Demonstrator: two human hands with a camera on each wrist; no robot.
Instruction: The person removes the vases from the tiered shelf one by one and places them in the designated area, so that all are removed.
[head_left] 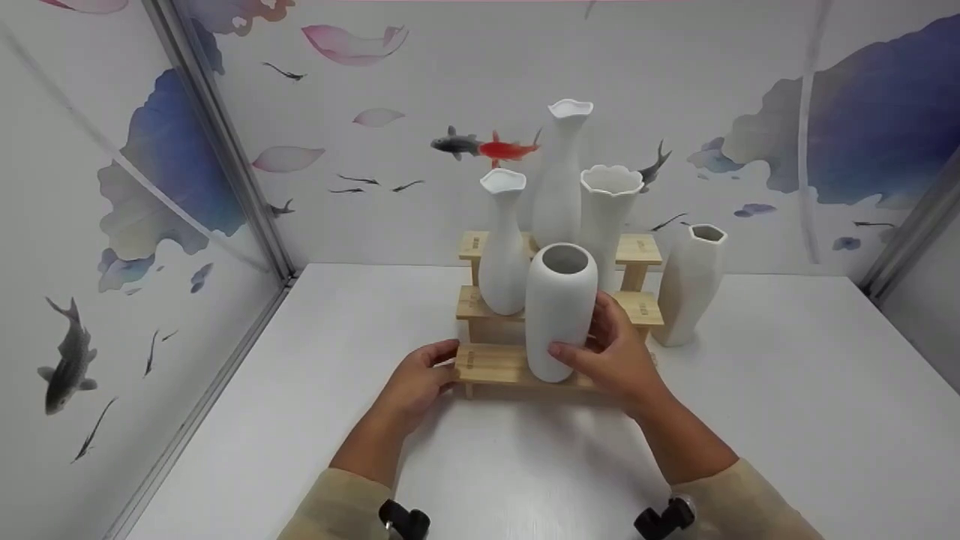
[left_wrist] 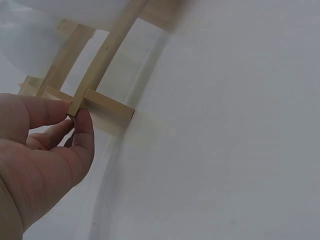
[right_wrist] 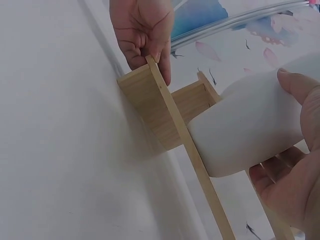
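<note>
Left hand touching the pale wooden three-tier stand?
Touching. The left wrist view shows the left hand pinching the pale wooden three-tier stand at a shelf end.

A three-tier wooden stand (head_left: 639,306) is gripped by the left hand (head_left: 416,384); a rounded white vase (head_left: 559,319) is held at its lowest step (head_left: 491,364) by the right hand (head_left: 624,361). Three flared-rim vases (head_left: 505,259) are borne above; a faceted vase (head_left: 688,289) is set to the right.

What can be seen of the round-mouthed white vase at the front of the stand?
The vase is smooth, plain white and looks ceramic. Its tall, rounded body curves in slightly to a wide, round, open mouth. It stands roughly upright, its base apparently resting on the lowest wooden step, while the right grip holds its lower side.
</note>
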